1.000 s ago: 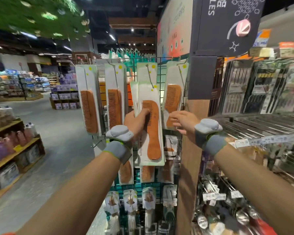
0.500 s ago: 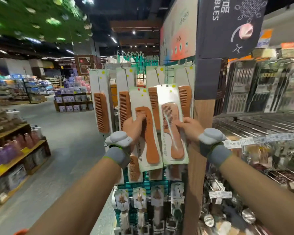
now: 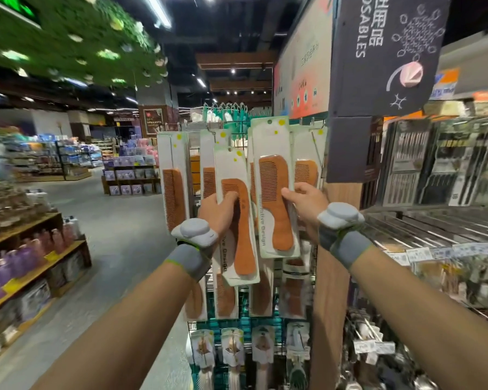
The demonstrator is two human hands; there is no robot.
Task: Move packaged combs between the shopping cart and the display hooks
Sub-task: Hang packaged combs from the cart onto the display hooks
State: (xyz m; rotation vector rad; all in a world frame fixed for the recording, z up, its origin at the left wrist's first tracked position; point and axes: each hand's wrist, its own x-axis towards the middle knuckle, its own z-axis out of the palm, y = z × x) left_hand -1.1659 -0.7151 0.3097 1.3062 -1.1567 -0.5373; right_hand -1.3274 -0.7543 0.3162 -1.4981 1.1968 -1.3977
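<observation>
I face a wire rack of display hooks hung with white cards holding brown wooden combs. My left hand grips one packaged comb by its left edge, held in front of the rack. My right hand grips a second packaged comb by its right edge, raised higher so its top reaches the row of hooks. More packaged combs hang behind and to the left, and another row hangs below. No shopping cart is in view.
A wooden post stands right of the rack under a dark hanging sign. Wire shelves with small goods lie to the right. Left is an open aisle floor and low wooden shelves of bottles.
My right hand has lifted its comb package up toward the hooks. My left hand still holds its package at about the same height. The camera has moved closer and tilted upward.
</observation>
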